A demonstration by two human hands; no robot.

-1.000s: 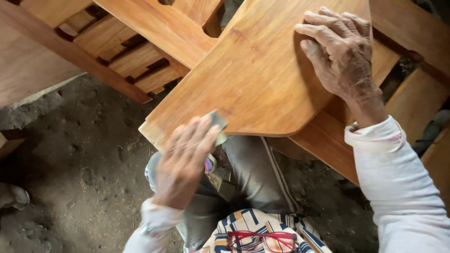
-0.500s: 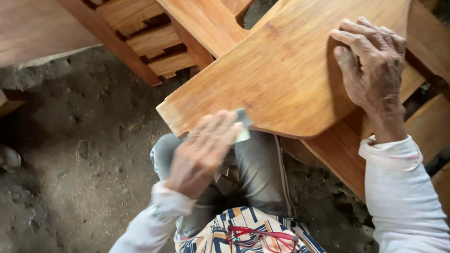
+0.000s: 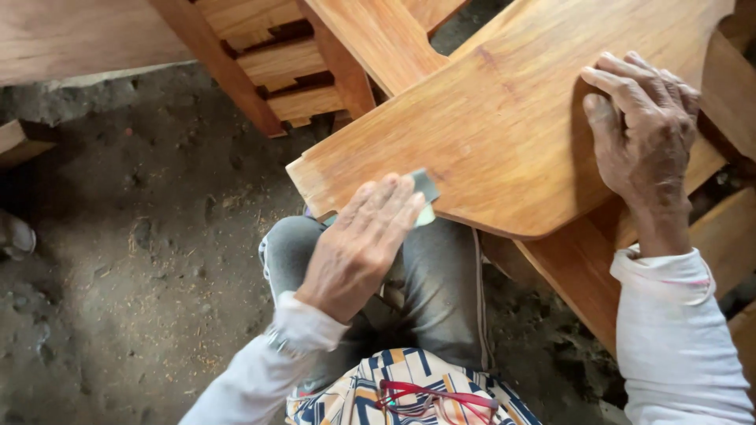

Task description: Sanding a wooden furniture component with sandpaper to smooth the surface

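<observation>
Two hands meet the wooden board [image 3: 504, 134]: left hand [image 3: 358, 248] grasps sandpaper [image 3: 425, 189] on its near edge; right hand [image 3: 642, 130] lies flat, released, on top.

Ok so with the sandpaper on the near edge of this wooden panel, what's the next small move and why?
Probably slide the left hand and its sandpaper along the near edge toward the corner, where the wooden panel looks paler and duller. The right hand lies flat on top, steadying it.

Board [image 3: 504, 134] lies over knees [image 3: 425, 267], slats [image 3: 283, 63] behind.
</observation>
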